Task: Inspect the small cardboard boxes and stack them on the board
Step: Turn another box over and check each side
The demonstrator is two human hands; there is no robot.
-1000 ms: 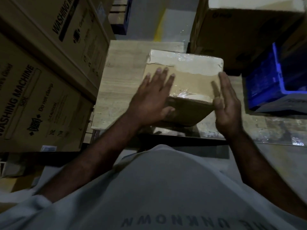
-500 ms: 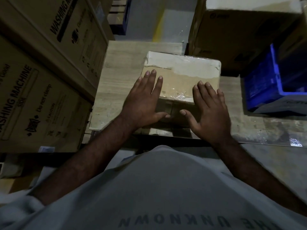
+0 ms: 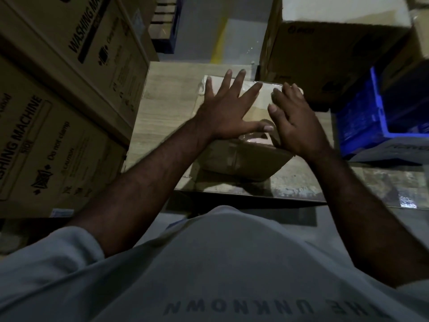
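Note:
A small cardboard box point(image 3: 241, 159), brown with clear tape and a pale torn top, sits on the light wooden board point(image 3: 167, 108). My left hand point(image 3: 228, 110) lies flat on the box top with fingers spread wide, reaching toward its far edge. My right hand point(image 3: 294, 122) rests on the right part of the top, fingers apart and slightly curled near the far right corner. Both hands hide most of the top face. Neither hand grips the box.
Large washing-machine cartons point(image 3: 58, 108) stand stacked at the left, right against the board. A big brown carton point(image 3: 325, 56) stands behind the box at the right. A blue plastic crate point(image 3: 380, 117) sits to the right. A blue pallet point(image 3: 164, 22) lies far back.
Both hands slid forward across the box top toward its far edge, from its near half. The box stays in place on the board.

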